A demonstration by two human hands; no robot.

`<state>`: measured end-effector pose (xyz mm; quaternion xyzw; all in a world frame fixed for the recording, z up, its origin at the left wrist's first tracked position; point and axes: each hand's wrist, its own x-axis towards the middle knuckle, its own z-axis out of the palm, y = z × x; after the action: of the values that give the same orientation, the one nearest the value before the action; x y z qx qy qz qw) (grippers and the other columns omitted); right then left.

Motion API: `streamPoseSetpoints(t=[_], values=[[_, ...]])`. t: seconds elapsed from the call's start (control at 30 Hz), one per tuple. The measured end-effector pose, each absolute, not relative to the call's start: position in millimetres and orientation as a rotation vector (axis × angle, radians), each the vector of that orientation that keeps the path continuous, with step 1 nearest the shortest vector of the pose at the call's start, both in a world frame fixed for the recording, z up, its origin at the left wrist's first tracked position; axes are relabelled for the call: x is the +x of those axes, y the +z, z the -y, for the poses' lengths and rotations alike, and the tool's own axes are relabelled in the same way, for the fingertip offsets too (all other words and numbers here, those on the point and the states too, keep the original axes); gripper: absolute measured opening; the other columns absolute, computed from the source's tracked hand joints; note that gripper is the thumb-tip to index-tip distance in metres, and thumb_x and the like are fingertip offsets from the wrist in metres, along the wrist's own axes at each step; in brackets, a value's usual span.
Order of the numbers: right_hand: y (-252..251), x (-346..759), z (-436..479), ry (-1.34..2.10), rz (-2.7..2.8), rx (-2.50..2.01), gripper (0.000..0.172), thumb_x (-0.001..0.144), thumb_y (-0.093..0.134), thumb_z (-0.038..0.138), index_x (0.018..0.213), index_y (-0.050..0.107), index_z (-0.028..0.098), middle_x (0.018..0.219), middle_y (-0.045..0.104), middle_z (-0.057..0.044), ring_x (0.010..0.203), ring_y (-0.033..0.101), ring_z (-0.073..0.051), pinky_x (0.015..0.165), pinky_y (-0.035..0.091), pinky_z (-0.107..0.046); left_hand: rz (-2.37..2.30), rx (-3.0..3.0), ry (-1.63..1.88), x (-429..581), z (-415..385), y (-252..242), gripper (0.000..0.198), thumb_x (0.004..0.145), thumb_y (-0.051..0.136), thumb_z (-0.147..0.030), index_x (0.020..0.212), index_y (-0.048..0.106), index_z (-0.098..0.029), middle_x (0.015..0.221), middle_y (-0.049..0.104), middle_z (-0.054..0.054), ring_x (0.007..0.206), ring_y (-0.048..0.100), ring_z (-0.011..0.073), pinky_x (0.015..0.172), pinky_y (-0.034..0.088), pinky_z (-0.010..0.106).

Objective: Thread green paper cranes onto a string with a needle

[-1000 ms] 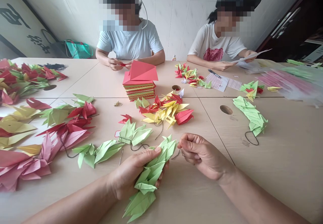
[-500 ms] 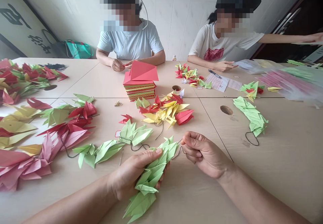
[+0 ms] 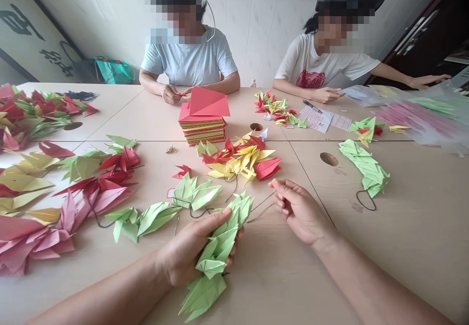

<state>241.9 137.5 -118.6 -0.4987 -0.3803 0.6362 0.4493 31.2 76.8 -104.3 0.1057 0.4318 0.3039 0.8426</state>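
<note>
Fingers of the left hand (image 3: 190,256) wrap around a strand of stacked green paper cranes (image 3: 216,254), which runs from six o'clock low in the view up toward one o'clock, its tip ending just short of the right hand (image 3: 298,210). That right hand sits at three o'clock of the strand's tip, fingers pinched on a thin dark thread (image 3: 261,206) that stretches taut back to the cranes; whether a needle is on it is hard to tell at this size. Both rest over the pale wooden counter (image 3: 421,237). At nine o'clock of the left hand lies a second green crane strand (image 3: 161,212), and beyond it, at the far left, heaps of pink, red and yellow cranes (image 3: 54,203). At twelve o'clock sits a mixed pile of red and yellow cranes (image 3: 242,161), with a stack of square paper (image 3: 203,119) behind it. Another green strand (image 3: 364,166) lies at two o'clock. Two other people sit across the counter.
</note>
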Motion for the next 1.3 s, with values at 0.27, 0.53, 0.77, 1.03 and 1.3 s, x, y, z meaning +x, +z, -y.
streamPoseSetpoints(t=[0.27,0.53,0.77,1.03,1.3], values=[[-114.0,226.8,-98.4,1.542,1.572,-1.116,0.093,0.073,0.076,0.053,0.149,0.024,0.036,0.158,0.023,-0.007,0.143,0.023,-0.030,0.111,0.028,-0.050,-0.983,0.237,0.754,32.0,-77.9,-103.3,0.031,0.090,0.057,-0.042,0.086,0.066,-0.013,0.069,0.064,0.004,0.051,0.058,0.0114,0.049,0.050,0.021],[-121.0,203.8,-71.8,1.560,1.500,-1.100,0.119,0.071,0.081,0.039,0.149,-0.008,0.046,0.158,0.020,-0.008,0.140,0.031,-0.031,0.105,0.038,-0.053,-0.933,0.427,0.841,38.5,-68.9,-103.8,0.035,0.084,0.065,-0.045,0.105,0.065,-0.017,0.068,0.060,0.000,0.055,0.055,0.0113,0.052,0.047,0.021],[-118.3,196.3,-80.3,1.984,1.423,-0.910,0.035,0.077,0.076,0.036,0.104,0.060,0.020,0.071,0.061,0.001,0.061,0.058,-0.014,0.061,0.049,-0.030,-0.843,0.623,0.768,40.0,-60.8,-100.1,0.060,0.087,0.061,-0.042,0.143,0.041,-0.030,0.088,0.065,0.001,0.058,0.058,0.0122,0.056,0.048,0.024],[-113.9,195.7,-80.7,1.522,1.700,-0.852,0.021,0.083,0.068,0.040,0.095,0.067,0.022,0.088,0.069,-0.003,0.086,0.064,-0.021,0.079,0.051,-0.033,-1.001,0.772,0.972,43.3,-57.5,-98.1,0.061,0.089,0.059,-0.045,0.145,0.040,-0.029,0.136,0.057,0.004,0.130,0.045,0.0219,0.106,0.033,0.029],[-118.4,198.2,-88.5,1.424,1.706,-0.764,0.028,0.081,0.069,0.043,0.099,0.073,0.022,0.101,0.074,-0.007,0.100,0.066,-0.026,0.096,0.047,-0.041,-1.051,0.869,1.032,47.0,-60.7,-102.8,0.073,0.090,0.045,-0.061,0.151,0.023,-0.026,0.121,0.064,0.008,0.113,0.059,0.0235,0.099,0.039,0.035]])
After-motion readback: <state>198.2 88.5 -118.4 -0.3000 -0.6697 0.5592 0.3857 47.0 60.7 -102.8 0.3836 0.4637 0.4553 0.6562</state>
